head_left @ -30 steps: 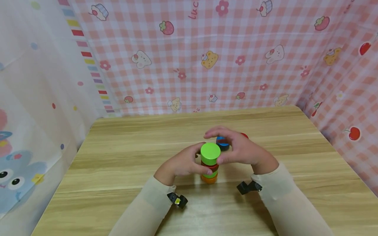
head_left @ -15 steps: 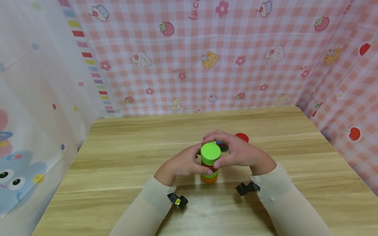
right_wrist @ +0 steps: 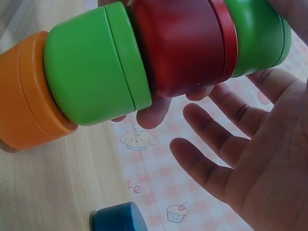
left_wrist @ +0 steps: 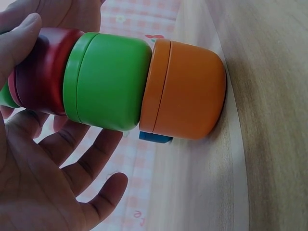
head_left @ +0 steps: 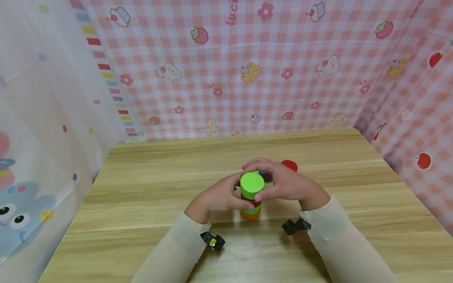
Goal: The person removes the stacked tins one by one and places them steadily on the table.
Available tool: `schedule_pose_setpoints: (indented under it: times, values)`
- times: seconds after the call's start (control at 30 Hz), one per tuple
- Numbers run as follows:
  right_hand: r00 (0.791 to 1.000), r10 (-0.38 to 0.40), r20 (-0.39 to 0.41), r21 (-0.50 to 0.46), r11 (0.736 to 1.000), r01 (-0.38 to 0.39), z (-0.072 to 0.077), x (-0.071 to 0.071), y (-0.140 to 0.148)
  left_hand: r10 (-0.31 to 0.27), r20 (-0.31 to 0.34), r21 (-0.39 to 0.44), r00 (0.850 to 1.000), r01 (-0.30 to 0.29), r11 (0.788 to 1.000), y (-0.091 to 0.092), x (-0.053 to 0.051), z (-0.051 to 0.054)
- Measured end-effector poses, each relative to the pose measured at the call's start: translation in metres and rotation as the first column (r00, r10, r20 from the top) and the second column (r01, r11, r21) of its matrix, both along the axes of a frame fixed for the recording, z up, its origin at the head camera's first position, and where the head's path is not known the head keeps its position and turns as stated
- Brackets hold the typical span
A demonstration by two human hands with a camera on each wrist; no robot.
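Note:
A tower of small lidded jars stands upright on the table: an orange jar [left_wrist: 190, 91] at the bottom, a green jar [left_wrist: 108, 79] above it, then a red jar [right_wrist: 185, 45], and a second green jar [head_left: 252, 184] on top. My left hand [head_left: 223, 195] holds the red jar, thumb on the near side and fingers behind. Around the top green jar curl the thumb and index finger of my right hand [head_left: 288, 183]; its other fingers extend apart from the jars in the right wrist view.
Behind my right hand a red-topped jar [head_left: 289, 165] stands on the wooden table [head_left: 159, 181]. Close to it is a blue jar [right_wrist: 120, 219], mostly hidden by my hand in the head view. Patterned cloth [head_left: 212, 70] hangs behind and at both sides.
My right hand has moved slightly left and lowered, its fingers closing round the top green jar. The red-topped jar behind it has come into fuller view. My left hand stays in place.

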State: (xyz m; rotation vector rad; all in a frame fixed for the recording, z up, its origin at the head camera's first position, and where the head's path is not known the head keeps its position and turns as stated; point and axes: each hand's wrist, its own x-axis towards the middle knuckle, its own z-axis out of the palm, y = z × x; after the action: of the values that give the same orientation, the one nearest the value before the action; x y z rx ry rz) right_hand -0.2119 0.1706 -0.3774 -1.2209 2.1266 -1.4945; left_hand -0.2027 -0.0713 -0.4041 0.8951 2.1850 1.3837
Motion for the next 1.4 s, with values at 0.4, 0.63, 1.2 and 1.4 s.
schedule_pose_setpoints:
  times: [0.4, 0.63, 1.2, 1.4]
  values:
    - [0.999, -0.044, -0.029, -0.017, 0.999, 0.044, 0.001, 0.001, 0.004, -0.007, -0.002, 0.004, 1.000, 0.007, 1.000, 0.000, 0.001, -0.003]
    - [0.995, -0.095, -0.033, -0.028, 0.995, 0.095, 0.002, 0.001, 0.010, -0.009, -0.004, -0.011, 1.000, 0.009, 1.000, 0.000, 0.000, -0.003]
    - [0.985, -0.169, 0.018, -0.052, 0.984, 0.170, 0.007, -0.012, 0.033, -0.027, -0.019, 0.022, 0.999, 0.027, 0.999, 0.002, -0.002, -0.001]
    - [0.980, -0.199, 0.019, -0.046, 0.979, 0.200, 0.008, -0.016, 0.041, -0.016, -0.018, 0.018, 1.000, 0.017, 1.000, 0.001, -0.002, -0.001]
